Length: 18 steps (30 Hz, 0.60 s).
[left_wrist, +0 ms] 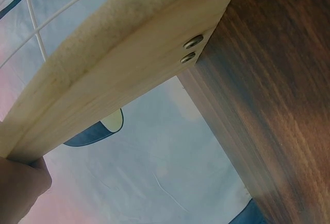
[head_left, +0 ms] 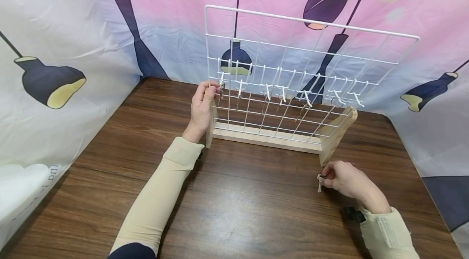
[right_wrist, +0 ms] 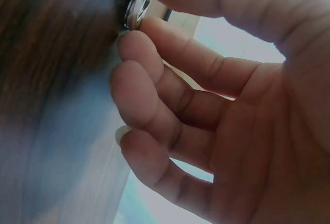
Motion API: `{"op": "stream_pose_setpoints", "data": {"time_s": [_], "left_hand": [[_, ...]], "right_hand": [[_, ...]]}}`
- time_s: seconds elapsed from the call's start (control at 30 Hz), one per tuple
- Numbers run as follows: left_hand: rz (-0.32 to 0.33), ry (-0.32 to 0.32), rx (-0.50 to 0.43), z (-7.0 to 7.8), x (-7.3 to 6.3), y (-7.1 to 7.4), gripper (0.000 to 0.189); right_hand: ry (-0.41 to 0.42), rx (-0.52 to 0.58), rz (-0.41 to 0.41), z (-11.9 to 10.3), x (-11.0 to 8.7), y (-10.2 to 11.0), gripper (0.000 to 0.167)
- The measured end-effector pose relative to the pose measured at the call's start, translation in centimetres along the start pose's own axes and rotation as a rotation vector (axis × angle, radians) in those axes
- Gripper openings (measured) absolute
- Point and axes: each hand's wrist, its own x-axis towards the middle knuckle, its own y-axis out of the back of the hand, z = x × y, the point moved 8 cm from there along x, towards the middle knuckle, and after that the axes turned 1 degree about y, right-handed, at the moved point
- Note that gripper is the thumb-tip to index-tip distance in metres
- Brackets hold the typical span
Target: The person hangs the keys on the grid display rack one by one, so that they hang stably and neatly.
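Observation:
A white wire grid rack (head_left: 293, 18) on wooden side supports stands on the table, with several keys (head_left: 239, 95) hanging from its white hooks. My left hand (head_left: 201, 106) grips the rack's left edge at the top of the wooden side support (left_wrist: 118, 64). Part of that hand (left_wrist: 23, 185) shows at the support's end in the left wrist view. In front of the rack's right foot, my right hand (head_left: 349, 181) pinches a key (head_left: 320, 185) between thumb and index finger, low over the table. Its metal ring (right_wrist: 136, 7) shows at the fingertips in the right wrist view.
The brown wooden table (head_left: 234, 194) runs under both arms. Printed cloth (head_left: 176, 27) hangs behind and at both sides. A white plastic package (head_left: 25, 189) lies at the left edge. A wooden crossbar (head_left: 264, 137) joins the rack's two feet.

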Motion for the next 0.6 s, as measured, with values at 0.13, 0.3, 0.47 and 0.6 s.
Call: {"op": "stream_pose_setpoints", "data": {"time_s": [0.13,0.3,0.47,0.6], "left_hand": [[0.008,0.015,-0.010,0.0,0.0,0.0,0.023],[0.011,0.022,-0.004,-0.1,0.0,0.0,0.021],[0.005,0.010,0.016,0.0,0.1,0.0,0.022],[0.011,0.003,0.024,0.2,0.0,0.0,0.022]], "right_hand": [[-0.024,-0.048,0.004,-0.2,0.0,0.0,0.012],[-0.015,-0.106,0.026,-0.7,-0.1,0.2,0.009],[0.017,-0.122,0.040,-1.0,-0.2,0.3,0.005],[0.032,-0.126,0.047,-1.1,-0.3,0.3,0.004]]}}
